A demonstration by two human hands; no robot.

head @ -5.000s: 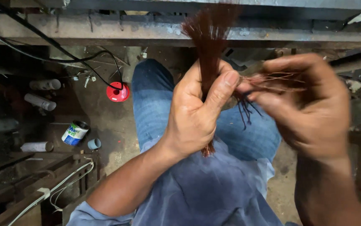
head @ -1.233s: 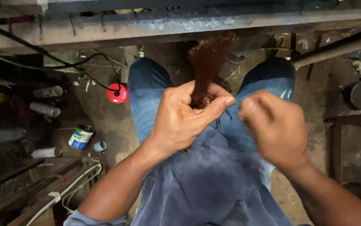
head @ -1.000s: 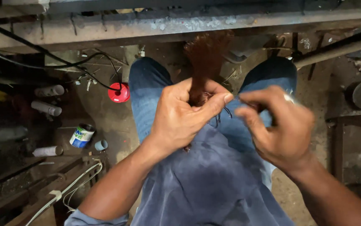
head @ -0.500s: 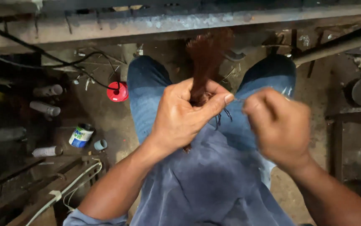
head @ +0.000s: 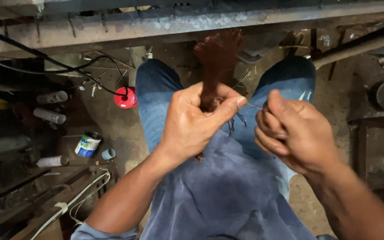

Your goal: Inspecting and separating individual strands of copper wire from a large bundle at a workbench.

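Gripping the bundle of reddish-brown wire strands (head: 216, 62) at mid-frame, the left hand (head: 192, 126) stayed closed around its lower part, while the right hand (head: 292, 133), a loose fist half a second earlier, had drawn back to centre right, fingers pinched on a single thin strand (head: 253, 106) stretched taut from the bundle. One strand thus appeared to be separating from the rest. Farther off, the red round object (head: 125, 98) and small paint can (head: 87, 144) at left remained unmoved.
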